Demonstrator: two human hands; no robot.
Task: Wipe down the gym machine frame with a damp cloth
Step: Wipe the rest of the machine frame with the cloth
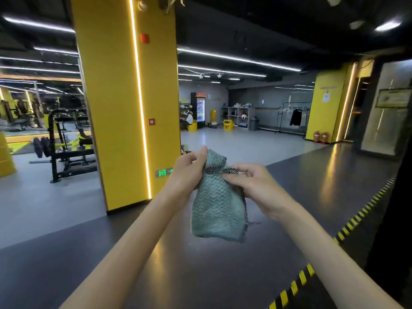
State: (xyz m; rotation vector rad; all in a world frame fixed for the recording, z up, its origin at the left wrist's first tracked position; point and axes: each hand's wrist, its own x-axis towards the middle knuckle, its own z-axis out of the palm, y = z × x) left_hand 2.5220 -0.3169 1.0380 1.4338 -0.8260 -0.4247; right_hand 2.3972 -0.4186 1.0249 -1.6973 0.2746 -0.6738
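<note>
Head view, from the left: what did it show?
— A black and yellow machine stood at the far left, well apart from the person. Next came a yellow pillar, and right of it both hands, raised over the dark floor.

And the cloth?
— The green cloth hung in the air between the hands, touching neither floor nor machine. The left hand pinched its top edge with thumb and curled fingers. The right hand pinched the checkered hem just beside that. Neither hand was free.

Which step was that, would you say?
— Readying the cloth, I judged. No wiping had begun, and the cloth was nowhere near the machine.

How should it have been done well?
— Fold it into a flat pad that fills one palm, with the hem tucked in so no loose corner snags on the machine. I could not tell how wet it was; if it dripped, it wanted a wring first. Then walk left past the pillar and wipe the frame top to bottom, turning the pad to a clean face as it soiled.

Anything further right?
— Yellow-black stripes ran along the floor edge.
</note>
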